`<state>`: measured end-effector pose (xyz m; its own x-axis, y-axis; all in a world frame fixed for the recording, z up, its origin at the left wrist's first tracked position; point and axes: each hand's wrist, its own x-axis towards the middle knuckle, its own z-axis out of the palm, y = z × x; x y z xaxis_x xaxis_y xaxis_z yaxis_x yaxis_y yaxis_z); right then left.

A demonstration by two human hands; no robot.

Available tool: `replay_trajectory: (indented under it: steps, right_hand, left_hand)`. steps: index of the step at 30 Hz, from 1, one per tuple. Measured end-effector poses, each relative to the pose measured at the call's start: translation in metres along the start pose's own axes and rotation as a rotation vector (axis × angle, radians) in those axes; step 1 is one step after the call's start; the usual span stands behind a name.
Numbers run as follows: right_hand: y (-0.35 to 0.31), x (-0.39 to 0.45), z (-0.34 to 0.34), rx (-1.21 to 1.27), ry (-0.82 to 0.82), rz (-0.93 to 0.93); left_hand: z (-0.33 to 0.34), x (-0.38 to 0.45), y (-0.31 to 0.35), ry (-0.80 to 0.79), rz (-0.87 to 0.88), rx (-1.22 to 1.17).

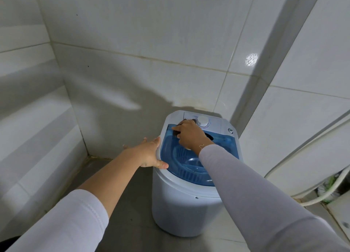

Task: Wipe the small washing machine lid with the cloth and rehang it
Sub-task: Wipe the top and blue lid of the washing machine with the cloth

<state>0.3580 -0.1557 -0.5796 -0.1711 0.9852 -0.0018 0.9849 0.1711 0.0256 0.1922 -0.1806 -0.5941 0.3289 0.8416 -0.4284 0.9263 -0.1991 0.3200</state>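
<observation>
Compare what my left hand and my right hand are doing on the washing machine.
The left hand lies open against the washing machine's white rim; the right hand grips a dark cloth on the blue lid. The left forearm is bare; the right is sleeved. Both touch the machine.

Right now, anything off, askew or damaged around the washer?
Nothing damaged or spilled. The blue lid sits flat and closed. Only oddity: a brownish stain on the wall tile just behind the washing machine. Right hand grips the dark cloth; left hand steadies the rim.
</observation>
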Motion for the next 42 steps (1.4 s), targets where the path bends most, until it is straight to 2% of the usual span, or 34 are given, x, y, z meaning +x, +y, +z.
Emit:
replay_trajectory:
  steps: [24,42]
  right_hand:
    - [0.048,-0.042,-0.014,0.058,-0.021,0.122]
    - [0.102,-0.077,-0.009,0.224,0.014,0.265]
  left_hand:
    - [0.003,0.008,-0.002,0.010,-0.041,0.027]
    - [0.004,0.009,-0.002,0.032,-0.040,0.052]
